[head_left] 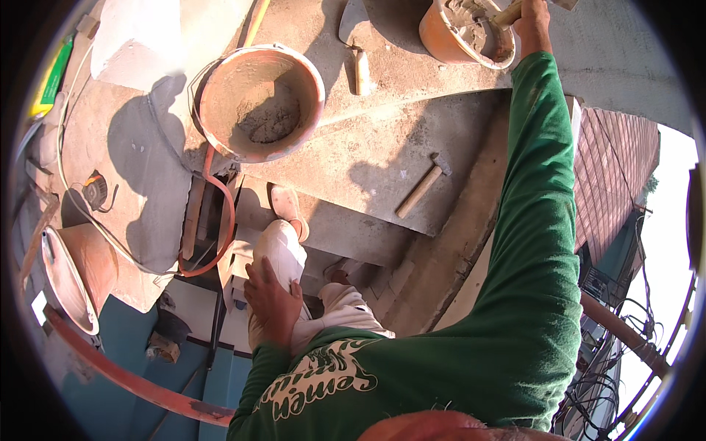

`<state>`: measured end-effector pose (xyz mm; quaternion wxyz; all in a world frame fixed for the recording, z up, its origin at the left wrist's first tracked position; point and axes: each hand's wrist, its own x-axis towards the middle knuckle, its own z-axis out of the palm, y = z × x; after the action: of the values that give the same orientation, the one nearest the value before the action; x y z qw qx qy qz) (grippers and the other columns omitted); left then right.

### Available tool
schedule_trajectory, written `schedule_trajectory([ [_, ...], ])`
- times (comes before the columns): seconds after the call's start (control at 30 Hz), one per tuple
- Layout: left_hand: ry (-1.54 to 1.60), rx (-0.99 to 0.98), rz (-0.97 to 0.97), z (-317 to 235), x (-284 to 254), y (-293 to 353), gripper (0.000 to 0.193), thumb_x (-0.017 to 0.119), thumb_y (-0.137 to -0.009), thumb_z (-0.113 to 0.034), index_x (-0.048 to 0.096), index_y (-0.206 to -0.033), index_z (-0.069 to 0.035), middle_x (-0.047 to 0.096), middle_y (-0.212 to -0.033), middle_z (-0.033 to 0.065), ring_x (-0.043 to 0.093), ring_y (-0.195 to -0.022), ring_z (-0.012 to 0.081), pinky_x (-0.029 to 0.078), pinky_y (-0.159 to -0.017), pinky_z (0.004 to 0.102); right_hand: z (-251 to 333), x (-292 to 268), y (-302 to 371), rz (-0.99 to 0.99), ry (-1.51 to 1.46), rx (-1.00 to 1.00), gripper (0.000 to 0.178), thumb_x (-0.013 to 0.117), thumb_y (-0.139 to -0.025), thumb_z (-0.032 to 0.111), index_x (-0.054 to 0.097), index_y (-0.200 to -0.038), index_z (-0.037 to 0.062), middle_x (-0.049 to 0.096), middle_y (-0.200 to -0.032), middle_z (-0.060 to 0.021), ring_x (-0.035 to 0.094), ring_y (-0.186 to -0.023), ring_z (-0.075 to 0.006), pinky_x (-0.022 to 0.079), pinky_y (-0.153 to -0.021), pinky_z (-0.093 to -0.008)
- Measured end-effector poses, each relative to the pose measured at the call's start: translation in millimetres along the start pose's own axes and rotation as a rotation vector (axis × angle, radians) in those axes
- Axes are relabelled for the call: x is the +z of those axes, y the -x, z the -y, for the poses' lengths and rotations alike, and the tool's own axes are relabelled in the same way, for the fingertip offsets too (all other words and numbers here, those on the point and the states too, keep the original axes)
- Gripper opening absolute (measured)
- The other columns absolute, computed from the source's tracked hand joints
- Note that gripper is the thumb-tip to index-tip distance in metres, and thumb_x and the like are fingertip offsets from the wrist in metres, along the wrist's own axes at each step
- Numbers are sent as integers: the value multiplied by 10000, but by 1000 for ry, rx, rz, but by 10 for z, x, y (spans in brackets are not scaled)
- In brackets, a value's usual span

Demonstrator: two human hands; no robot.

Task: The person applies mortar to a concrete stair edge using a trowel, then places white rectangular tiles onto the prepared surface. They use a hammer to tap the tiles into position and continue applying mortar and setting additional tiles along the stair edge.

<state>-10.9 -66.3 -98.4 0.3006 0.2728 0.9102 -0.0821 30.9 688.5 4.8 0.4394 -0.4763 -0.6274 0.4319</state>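
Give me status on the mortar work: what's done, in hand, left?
Done: mortar sits mixed in both the big bucket and the small bucket. In hand: right hand holds a tool handle in the small bucket; left hand rests on the knee. Left: trowel and hammer lie unused.

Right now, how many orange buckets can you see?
3: a large bucket upper left holding mortar, a small bucket at top by the right hand, and a tipped bucket far left. Others may be hidden.

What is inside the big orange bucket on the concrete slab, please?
A low heap of grey mortar lies at the bottom of the orange bucket; its walls are smeared with it. The near rim hides part of the bottom.
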Motion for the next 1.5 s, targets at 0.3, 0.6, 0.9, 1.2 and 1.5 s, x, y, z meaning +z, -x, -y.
schedule_trajectory([
  [0.3, -1, 34, 24, -13, 62, 24, 931, 805, -912, -480, 430, -1677, -105, 399, -1654, 264, 587, -1297, 453, 471, -1149, 539, 43, -789, 383, -220, -36, 187, 342, 717, -972, 340, 716, -1040, 5, 712, -835, -215, 681, -654, -346, 529, -574, -477],
  [0.6, -57, 26, 9, -12, 199, 196, 921, 786, -927, -525, 438, -1677, -119, 405, -1646, 269, 604, -1278, 445, 487, -1126, 522, 653, -1447, 1141, 366, -427, 404, 171, 662, -1013, 89, 553, -1069, -30, 587, -931, -203, 596, -810, -317, 538, -670, -504],
  [0.9, -60, 20, 51, -78, 137, 262, 927, 785, -927, -507, 422, -1685, -116, 417, -1629, 274, 592, -1314, 477, 493, -1132, 532, -94, -859, 3403, 169, -428, 586, 227, 657, -1023, 232, 669, -1029, 6, 611, -878, -118, 646, -727, -275, 559, -610, -425],
  [1.2, -189, 47, -1, -136, 372, 459, 953, 776, -921, -578, 408, -1678, -132, 423, -1639, 275, 605, -1323, 510, 522, -1112, 561, -621, -309, 5291, 122, -205, 634, 241, 711, -940, 175, 742, -1068, -27, 732, -972, -103, 677, -870, -195, 565, -807, -348],
  [1.5, -288, 160, -143, -268, 575, 554, 946, 773, -921, -595, 436, -1661, -111, 471, -1562, 282, 614, -1288, 511, 534, -1080, 586, -586, -1275, 5511, 319, -37, 611, 380, 755, -939, 257, 698, -1188, -24, 753, -1007, -107, 707, -914, -205, 572, -868, -368],
])
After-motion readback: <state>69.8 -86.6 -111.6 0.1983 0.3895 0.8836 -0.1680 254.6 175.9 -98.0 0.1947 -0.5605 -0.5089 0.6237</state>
